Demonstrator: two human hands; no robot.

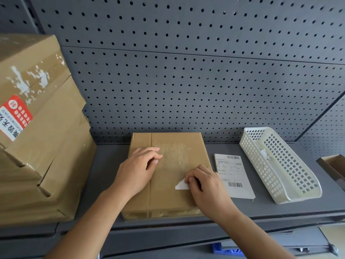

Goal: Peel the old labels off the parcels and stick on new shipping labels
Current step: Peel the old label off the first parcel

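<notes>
Peeling was judged to be in hand: a white scrap of old label was pinched by the right hand, while the parcel was pressed flat on the shelf by the left hand, fingers loosely curled. The parcel's long axis was pointed away toward the pegboard. Next, the new label laid just beside it would need sticking on.

Stockroom: pegboard shelving, stacked parcels
</notes>
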